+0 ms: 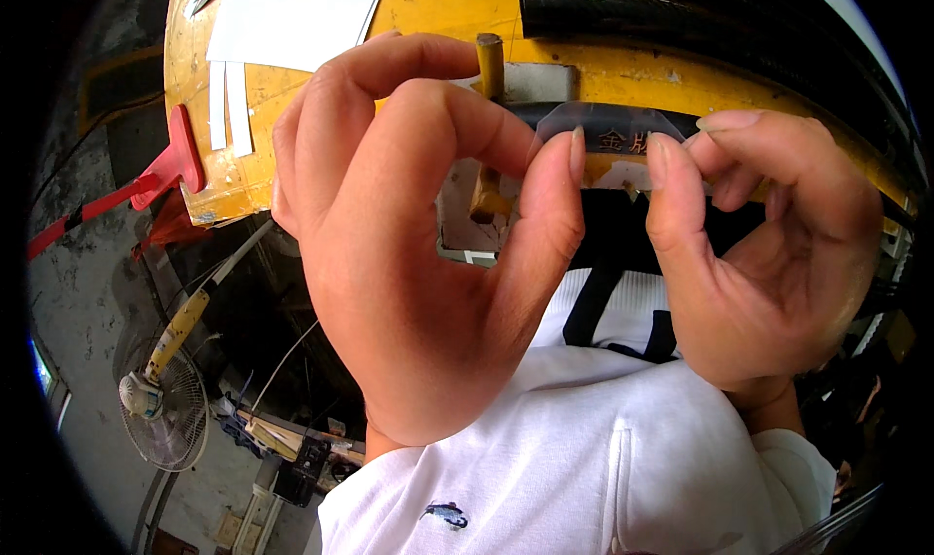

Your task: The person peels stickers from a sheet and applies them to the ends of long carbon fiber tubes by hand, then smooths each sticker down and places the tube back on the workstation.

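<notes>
A small clear film (pixel 611 117) with slanted corners is stretched between my two hands. My left hand (pixel 418 234) pinches its left end between thumb and index finger. At the other end, my right hand (pixel 769 234) grips it with thumb and index fingertip. Directly behind the film runs a black rod (pixel 556 115), partly hidden by my fingers. Small gold lettering shows between my thumbs; I cannot tell whether it is on the film or on the rod. A yellow upright peg (pixel 489 64) stands beside the rod, next to my left fingers.
Thick black tubes (pixel 603 12) lie along the back of the yellow table (pixel 428 10). White sheets (pixel 292 15) and narrow paper strips (pixel 236 107) rest at its left. A red-handled tool (pixel 175 166) juts from the left edge. A fan (pixel 161 399) stands lower left.
</notes>
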Motion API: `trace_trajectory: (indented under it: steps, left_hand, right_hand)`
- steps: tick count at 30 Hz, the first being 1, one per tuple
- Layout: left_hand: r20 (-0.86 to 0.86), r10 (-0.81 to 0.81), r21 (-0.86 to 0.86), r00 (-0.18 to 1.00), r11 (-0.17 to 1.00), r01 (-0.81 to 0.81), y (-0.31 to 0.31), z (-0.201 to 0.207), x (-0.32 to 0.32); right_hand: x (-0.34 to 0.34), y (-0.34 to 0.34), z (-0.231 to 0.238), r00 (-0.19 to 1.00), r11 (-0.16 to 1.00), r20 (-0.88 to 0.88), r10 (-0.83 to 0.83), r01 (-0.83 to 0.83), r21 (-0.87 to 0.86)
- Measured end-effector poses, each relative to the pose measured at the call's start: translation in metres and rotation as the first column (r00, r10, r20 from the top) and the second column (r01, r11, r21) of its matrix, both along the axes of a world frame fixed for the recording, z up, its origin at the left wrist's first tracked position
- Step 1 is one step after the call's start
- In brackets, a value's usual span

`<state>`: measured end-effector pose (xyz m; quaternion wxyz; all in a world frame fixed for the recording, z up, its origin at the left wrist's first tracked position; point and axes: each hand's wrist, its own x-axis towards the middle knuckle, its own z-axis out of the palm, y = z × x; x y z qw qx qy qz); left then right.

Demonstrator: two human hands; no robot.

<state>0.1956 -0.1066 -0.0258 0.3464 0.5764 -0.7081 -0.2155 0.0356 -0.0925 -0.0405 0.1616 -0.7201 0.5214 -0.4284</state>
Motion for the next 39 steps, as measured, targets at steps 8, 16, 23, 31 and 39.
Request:
trace_trajectory:
  steps: [8,16,23,31,39]
  left_hand:
    - [-0.135,0.01,0.009,0.991,1.0,-0.009,0.0,0.001,-0.003]
    - [0.027,0.014,0.048,1.0,0.999,-0.015,-0.002,0.004,-0.002]
    - [-0.082,-0.009,0.008,0.997,1.0,0.01,-0.001,0.003,-0.001]
    - [0.101,-0.017,0.026,0.995,1.0,0.015,-0.001,0.007,0.004]
    - [0.041,-0.01,0.004,0.999,1.0,0.01,-0.003,0.006,-0.001]
  right_hand:
    - [0.005,-0.001,-0.007,0.995,0.993,0.091,-0.028,0.038,-0.11]
    - [0.003,-0.001,0.002,1.0,1.0,-0.013,-0.01,0.01,0.028]
    - [-0.016,0.014,0.008,0.899,0.985,-0.419,0.132,-0.165,-0.043]
    - [-0.001,0.035,-0.007,0.831,0.998,-0.553,0.053,-0.025,0.059]
    - [0.016,0.033,-0.013,0.794,1.0,-0.607,-0.026,0.016,-0.021]
